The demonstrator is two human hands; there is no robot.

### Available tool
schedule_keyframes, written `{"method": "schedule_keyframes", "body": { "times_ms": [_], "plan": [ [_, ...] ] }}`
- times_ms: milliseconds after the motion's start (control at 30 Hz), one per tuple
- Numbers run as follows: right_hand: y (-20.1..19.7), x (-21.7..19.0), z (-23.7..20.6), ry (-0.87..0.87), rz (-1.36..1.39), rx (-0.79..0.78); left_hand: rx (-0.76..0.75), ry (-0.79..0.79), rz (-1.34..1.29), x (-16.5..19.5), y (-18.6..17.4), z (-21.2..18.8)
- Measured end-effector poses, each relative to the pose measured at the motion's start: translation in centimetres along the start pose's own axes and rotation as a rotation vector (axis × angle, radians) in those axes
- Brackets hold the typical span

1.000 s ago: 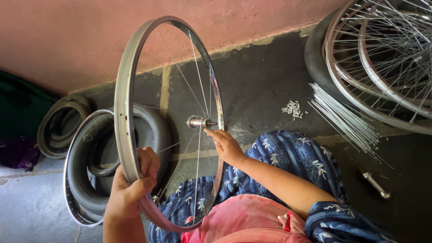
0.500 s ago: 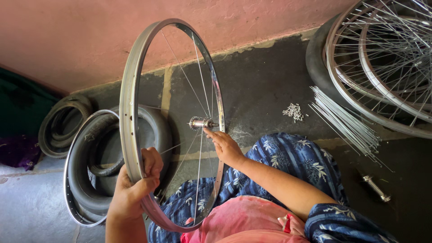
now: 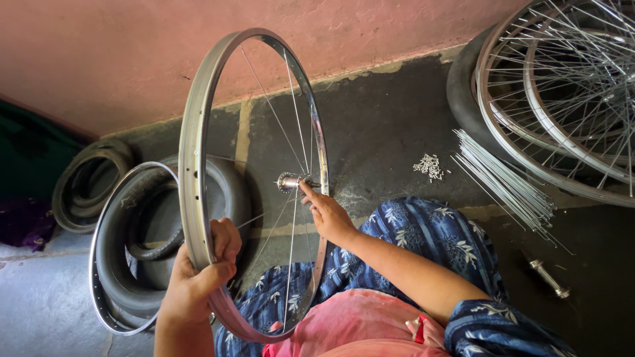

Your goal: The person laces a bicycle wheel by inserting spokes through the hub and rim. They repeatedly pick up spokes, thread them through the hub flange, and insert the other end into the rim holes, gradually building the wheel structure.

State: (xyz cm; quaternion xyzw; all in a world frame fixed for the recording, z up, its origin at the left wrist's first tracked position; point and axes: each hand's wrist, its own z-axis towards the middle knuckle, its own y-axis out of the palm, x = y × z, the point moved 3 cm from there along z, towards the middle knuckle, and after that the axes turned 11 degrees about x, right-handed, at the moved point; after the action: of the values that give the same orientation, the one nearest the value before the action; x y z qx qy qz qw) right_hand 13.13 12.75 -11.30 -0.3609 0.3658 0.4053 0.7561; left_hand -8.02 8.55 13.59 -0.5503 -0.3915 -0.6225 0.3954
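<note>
A silver bicycle wheel rim (image 3: 193,132) stands upright on my lap, with only a few thin spokes running to a metal hub (image 3: 289,182) at its centre. My left hand (image 3: 198,277) grips the near lower part of the rim. My right hand (image 3: 327,215) reaches through the rim, its fingertips touching the hub and a spoke end. My lap is covered by blue patterned cloth and a pink garment.
A bundle of loose spokes (image 3: 506,182) and a small pile of spoke nipples (image 3: 428,165) lie on the dark floor at right. Finished spoked wheels (image 3: 562,86) lean at top right. Black tyres (image 3: 142,218) with another rim lie at left. A spare hub (image 3: 548,277) lies near my right knee.
The rim has shifted slightly in view. My right hand stays at the hub and my left hand keeps its hold on the rim.
</note>
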Motion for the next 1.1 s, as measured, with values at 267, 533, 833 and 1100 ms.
{"method": "schedule_keyframes", "body": {
  "times_ms": [267, 533, 833, 1100],
  "plan": [
    [-5.3, -0.3, 1.1, -0.177, -0.101, 0.166, 0.069, 0.028, 0.038, 0.0, 0.3, -0.5],
    [-21.4, 14.5, 6.9, 0.502, -0.770, 0.043, 0.112, -0.102, 0.082, 0.7, -0.1, -0.1],
    [-26.8, 17.8, 3.4, 0.853, -1.175, -0.066, -0.079, -0.046, 0.067, -0.6, -0.1, 0.7],
    [-26.0, 16.6, 4.0, 0.966, -1.181, -0.231, -0.032, -0.124, 0.115, 0.0, -0.4, 0.5]
  ]
}}
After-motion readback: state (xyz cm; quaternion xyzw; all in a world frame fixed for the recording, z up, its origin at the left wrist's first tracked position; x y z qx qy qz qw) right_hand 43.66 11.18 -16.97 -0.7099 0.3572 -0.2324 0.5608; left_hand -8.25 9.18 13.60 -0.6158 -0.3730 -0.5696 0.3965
